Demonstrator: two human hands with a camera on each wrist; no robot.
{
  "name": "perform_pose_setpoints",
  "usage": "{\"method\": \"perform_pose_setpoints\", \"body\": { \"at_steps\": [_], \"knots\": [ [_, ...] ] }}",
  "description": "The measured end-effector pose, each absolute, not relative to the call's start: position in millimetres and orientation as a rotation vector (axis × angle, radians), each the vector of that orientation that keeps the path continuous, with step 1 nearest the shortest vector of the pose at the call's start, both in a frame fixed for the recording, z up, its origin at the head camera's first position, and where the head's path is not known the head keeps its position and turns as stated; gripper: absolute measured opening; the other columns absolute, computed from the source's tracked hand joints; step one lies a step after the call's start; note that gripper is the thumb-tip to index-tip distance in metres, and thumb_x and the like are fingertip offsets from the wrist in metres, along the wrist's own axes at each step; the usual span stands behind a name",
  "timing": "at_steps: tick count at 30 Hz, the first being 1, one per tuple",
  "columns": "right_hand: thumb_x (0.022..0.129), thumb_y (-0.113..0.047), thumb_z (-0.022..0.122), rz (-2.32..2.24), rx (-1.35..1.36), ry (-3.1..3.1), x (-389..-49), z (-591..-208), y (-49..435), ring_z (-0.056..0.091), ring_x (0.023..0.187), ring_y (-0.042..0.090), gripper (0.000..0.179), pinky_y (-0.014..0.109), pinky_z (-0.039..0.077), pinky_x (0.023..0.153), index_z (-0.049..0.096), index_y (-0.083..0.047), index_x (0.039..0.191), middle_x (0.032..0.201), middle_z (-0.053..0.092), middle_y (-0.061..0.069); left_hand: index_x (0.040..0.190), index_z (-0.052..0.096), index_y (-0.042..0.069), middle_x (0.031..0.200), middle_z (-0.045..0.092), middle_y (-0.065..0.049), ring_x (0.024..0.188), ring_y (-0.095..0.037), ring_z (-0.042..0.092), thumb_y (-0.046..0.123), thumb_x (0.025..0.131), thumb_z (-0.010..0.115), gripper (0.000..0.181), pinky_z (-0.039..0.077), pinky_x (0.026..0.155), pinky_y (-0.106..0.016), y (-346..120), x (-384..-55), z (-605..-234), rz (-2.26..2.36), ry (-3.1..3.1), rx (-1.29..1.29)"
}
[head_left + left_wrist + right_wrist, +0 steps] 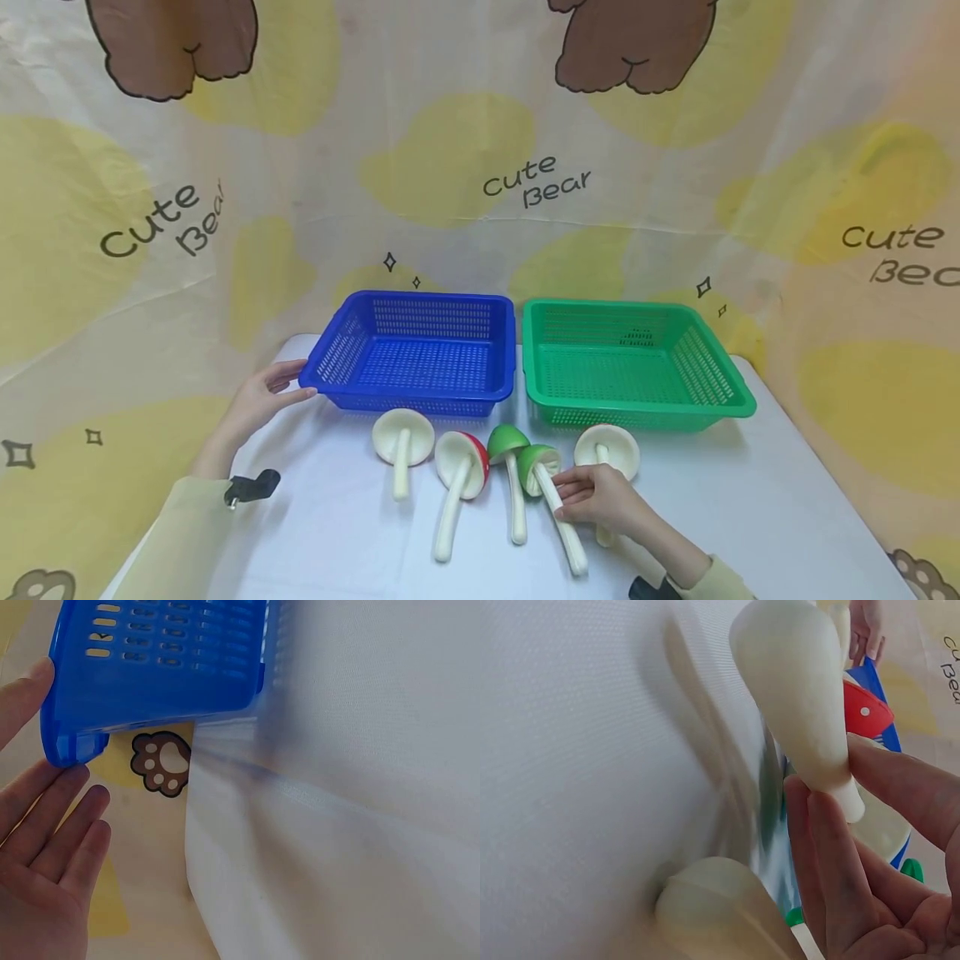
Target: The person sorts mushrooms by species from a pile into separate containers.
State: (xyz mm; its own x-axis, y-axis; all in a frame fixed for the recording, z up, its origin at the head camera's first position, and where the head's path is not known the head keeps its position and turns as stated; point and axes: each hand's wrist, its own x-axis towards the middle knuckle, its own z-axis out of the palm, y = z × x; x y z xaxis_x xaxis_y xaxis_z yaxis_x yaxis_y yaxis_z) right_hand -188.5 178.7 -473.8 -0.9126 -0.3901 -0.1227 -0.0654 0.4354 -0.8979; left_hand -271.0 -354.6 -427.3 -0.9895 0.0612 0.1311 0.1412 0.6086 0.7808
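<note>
My right hand (pixel 600 500) pinches the pale stem of a green-capped toy mushroom (pixel 551 492) between thumb and fingers. In the right wrist view, the thick end of that stem (pixel 791 682) stands above the white cloth. My left hand (pixel 262 404) grips the left front corner of a blue plastic basket (pixel 420 400), thumb on one side of the rim and fingers on the other. Between the hands lie another green mushroom (pixel 510 450), a red-capped one (pixel 461 475) and a mushroom with its pale underside up (pixel 403 437). Partly behind my right hand is another mushroom (pixel 611 446).
A green plastic basket (pixel 637 408) stands to the right of the blue one, with a narrow gap between them. Both are near the back of the table (pixel 322 517), which has a white cloth. Behind hangs a printed curtain (pixel 450 183).
</note>
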Motion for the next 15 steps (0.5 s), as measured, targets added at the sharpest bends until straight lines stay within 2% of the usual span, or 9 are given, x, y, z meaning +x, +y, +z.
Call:
{"method": "perform_pose_setpoints", "body": {
  "at_steps": [15],
  "knots": [
    [0.073, -0.014, 0.081, -1.548, -0.393, 2.319, -186, -459, 178, 0.069, 0.082, 0.015, 0.046, 0.020, 0.057, 0.070, 0.065, 0.007, 0.111, 0.093, 0.072, 0.014, 0.142, 0.041, 0.007, 0.140, 0.047, -0.022, 0.130, -0.045, 0.041, 0.039, 0.085, 0.070, 0.072, 0.035, 0.107, -0.058, -356, -273, -428, -1.337, -2.744, -0.160]
  ]
}}
